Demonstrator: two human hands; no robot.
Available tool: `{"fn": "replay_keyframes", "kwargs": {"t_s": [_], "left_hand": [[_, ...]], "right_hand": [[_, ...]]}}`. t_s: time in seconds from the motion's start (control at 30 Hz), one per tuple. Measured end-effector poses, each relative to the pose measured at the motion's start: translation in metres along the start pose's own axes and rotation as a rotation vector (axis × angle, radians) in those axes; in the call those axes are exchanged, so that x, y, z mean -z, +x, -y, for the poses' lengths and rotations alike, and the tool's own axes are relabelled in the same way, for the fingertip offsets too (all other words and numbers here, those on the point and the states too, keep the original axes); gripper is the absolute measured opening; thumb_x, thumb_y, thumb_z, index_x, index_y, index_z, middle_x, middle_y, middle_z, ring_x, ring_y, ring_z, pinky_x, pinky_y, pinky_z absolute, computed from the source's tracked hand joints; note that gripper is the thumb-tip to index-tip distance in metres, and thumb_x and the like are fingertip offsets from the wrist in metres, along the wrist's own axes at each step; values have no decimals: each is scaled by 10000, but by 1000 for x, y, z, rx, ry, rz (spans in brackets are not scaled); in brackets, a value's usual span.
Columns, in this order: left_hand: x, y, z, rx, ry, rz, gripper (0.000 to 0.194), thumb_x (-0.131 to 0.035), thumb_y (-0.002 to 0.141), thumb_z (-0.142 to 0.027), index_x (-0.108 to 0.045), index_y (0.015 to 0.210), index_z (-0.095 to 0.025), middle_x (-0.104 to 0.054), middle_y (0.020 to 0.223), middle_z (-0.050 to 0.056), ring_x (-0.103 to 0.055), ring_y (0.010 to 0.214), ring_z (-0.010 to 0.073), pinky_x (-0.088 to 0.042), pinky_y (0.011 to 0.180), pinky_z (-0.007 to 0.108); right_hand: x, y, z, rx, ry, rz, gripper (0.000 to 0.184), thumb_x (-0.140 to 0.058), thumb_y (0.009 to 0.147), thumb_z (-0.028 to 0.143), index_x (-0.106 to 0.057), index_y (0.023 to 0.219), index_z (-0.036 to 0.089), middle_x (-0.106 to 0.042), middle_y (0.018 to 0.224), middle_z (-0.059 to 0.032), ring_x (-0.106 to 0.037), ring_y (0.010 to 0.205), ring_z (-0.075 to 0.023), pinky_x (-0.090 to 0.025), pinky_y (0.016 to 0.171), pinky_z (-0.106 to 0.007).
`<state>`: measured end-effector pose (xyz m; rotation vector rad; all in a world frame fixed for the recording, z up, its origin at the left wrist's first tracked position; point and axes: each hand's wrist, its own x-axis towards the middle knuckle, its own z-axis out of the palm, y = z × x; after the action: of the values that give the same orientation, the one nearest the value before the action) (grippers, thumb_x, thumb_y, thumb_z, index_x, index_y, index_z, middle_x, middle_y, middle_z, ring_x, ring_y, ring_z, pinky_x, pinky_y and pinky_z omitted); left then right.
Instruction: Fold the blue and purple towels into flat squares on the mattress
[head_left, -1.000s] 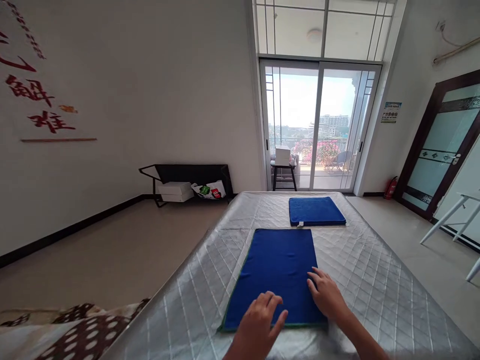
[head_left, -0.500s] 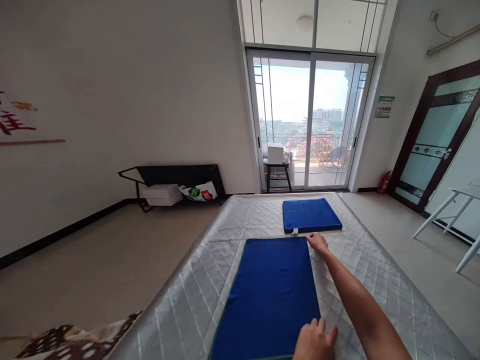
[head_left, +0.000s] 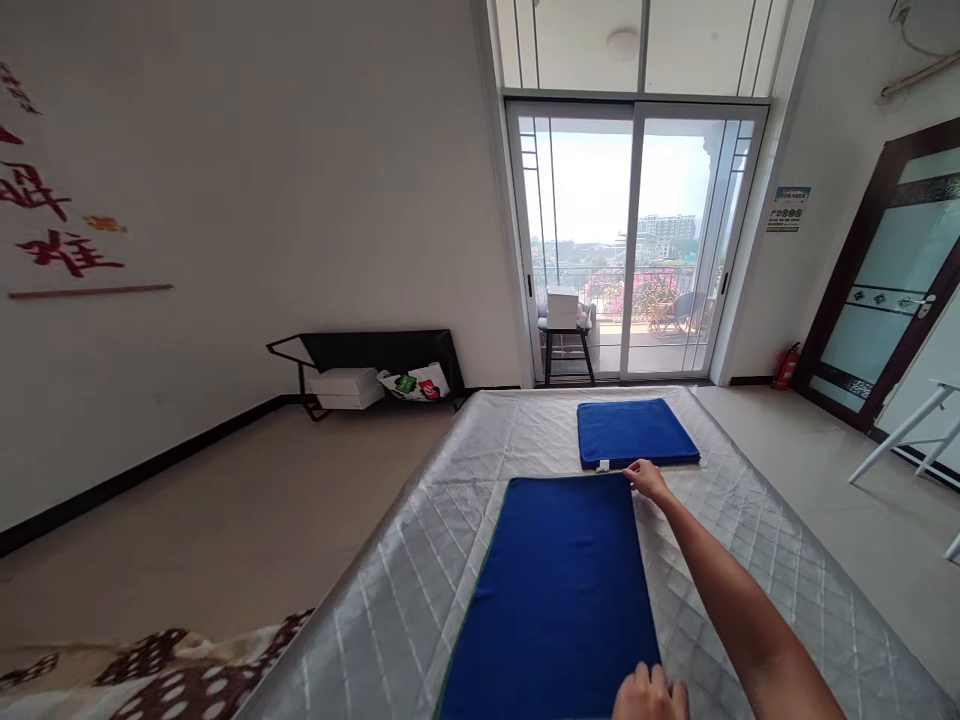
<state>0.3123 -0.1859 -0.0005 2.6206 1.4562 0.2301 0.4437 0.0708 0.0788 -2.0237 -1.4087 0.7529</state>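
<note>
A flat, rectangular dark-blue cloth with thin green edging [head_left: 566, 590] lies before me on a silver-grey quilted cover [head_left: 757, 590]. The right hand [head_left: 645, 478] pinches its far right corner, just beside a neat stack of blue fabric with a white tag [head_left: 636, 432]. The left hand [head_left: 649, 692], partly out of view, curls at the near right edge; whether it grips, I can't tell.
</note>
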Motion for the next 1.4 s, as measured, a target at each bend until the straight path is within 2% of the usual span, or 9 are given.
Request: {"fn": "replay_keyframes", "kwargs": {"t_s": [0.1, 0.3, 0.43, 0.6, 0.8, 1.0, 1.2, 1.27, 1.4], "left_hand": [[12, -4, 3, -92, -3, 26, 170, -591, 752, -112, -696, 787, -240, -611, 653, 107, -588, 637, 232, -242, 439, 293], [42, -47, 30, -201, 29, -139, 159, -642, 733, -116, -583, 629, -220, -537, 611, 59, -539, 609, 186, -299, 455, 280], [106, -87, 66, -357, 61, -266, 153, -633, 725, -80, -586, 702, -224, -596, 711, 29, -576, 669, 170, -415, 527, 258], [202, -106, 108, -323, -65, -464, 200, -512, 788, -50, -590, 795, -234, -626, 788, -11, -626, 741, 137, -514, 672, 236], [258, -85, 148, -358, -236, -614, 150, -539, 905, -237, -683, 871, -257, -700, 819, -6, -682, 735, 129, -558, 691, 218], [291, -64, 171, -266, -369, -545, 211, -591, 858, -435, -744, 841, -290, -749, 839, 18, -703, 735, 178, -581, 688, 269], [313, -34, 178, -130, -434, -531, 358, -630, 784, -568, -749, 985, -297, -763, 839, 5, -695, 720, 193, -558, 645, 260], [315, -11, 181, -93, -471, -487, 405, -633, 756, -587, -749, 1008, -292, -765, 826, 3, -687, 694, 193, -541, 618, 253], [310, 56, 189, -80, -518, -357, 299, -651, 709, -528, -765, 805, -269, -770, 766, 20, -688, 672, 213, -528, 635, 277]], "right_hand": [[22, -11, -2, 8, 126, 18, 169, -675, 810, 304, -698, 869, 147, -721, 744, -32, -684, 626, -131, -502, 584, -206], [86, -55, -17, 57, 342, 27, 91, -696, 772, 232, -698, 822, 156, -626, 566, 38, -616, 526, -95, -542, 595, -218], [129, -97, -33, 81, 513, 82, 98, -747, 737, 224, -734, 808, 157, -670, 634, 17, -631, 575, -92, -579, 683, -243], [175, -159, -49, 132, 717, 107, 215, -830, 680, 291, -777, 845, 164, -752, 829, -38, -696, 731, -139, -599, 823, -294], [219, -229, -44, 198, 603, -10, 419, -865, 593, 451, -793, 920, 198, -784, 891, -68, -731, 868, -235, -583, 881, -364], [240, -265, -23, 241, 358, -165, 497, -842, 558, 569, -803, 925, 237, -788, 819, -59, -737, 839, -280, -591, 816, -381], [253, -257, -21, 286, 417, -271, 473, -812, 619, 568, -800, 943, 223, -785, 823, -51, -739, 810, -255, -604, 814, -380], [257, -245, -22, 293, 447, -281, 451, -819, 625, 545, -799, 937, 220, -787, 836, -51, -741, 811, -253, -609, 823, -391], [259, -196, -21, 293, 491, -262, 421, -844, 618, 485, -794, 927, 204, -787, 842, -48, -744, 831, -257, -610, 853, -416]]}}
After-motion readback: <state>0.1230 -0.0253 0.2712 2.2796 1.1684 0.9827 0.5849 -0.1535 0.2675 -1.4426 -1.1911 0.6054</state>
